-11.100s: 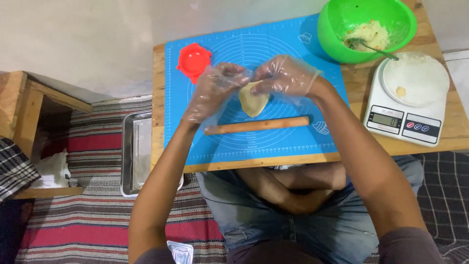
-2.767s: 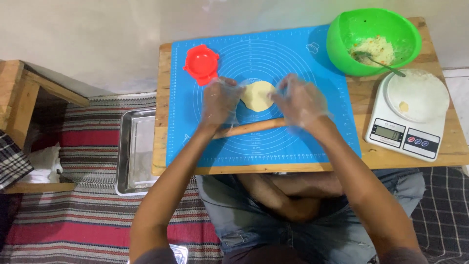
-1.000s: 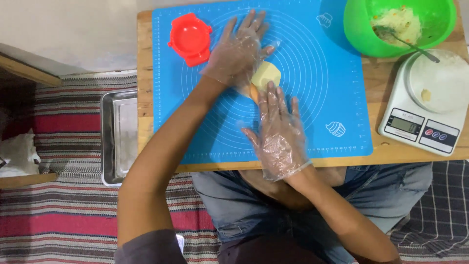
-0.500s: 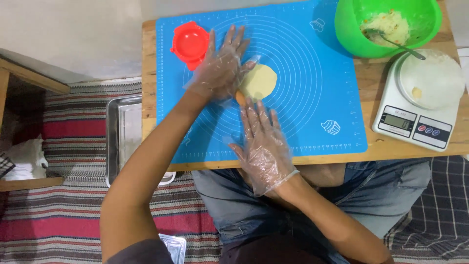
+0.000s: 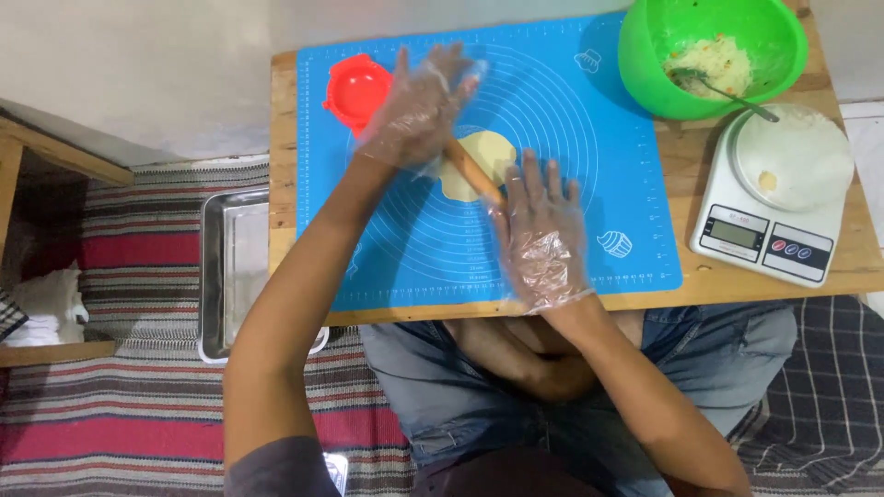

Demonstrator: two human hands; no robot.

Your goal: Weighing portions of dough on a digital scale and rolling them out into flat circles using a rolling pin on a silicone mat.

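My left hand (image 5: 416, 109) and my right hand (image 5: 541, 235), both in thin plastic gloves, lie flat and open on the wooden rolling pin (image 5: 474, 172); the fingers are spread and do not close around it. The pin lies slanted across the pale dough (image 5: 486, 150), near the middle of the blue mat (image 5: 589, 212). The red mould (image 5: 356, 90) is just beside my left hand. The green bowl (image 5: 645, 74) and the white scale (image 5: 773, 202) stand at the right, well apart. The mat before my right hand is free until the table edge (image 5: 737, 281).
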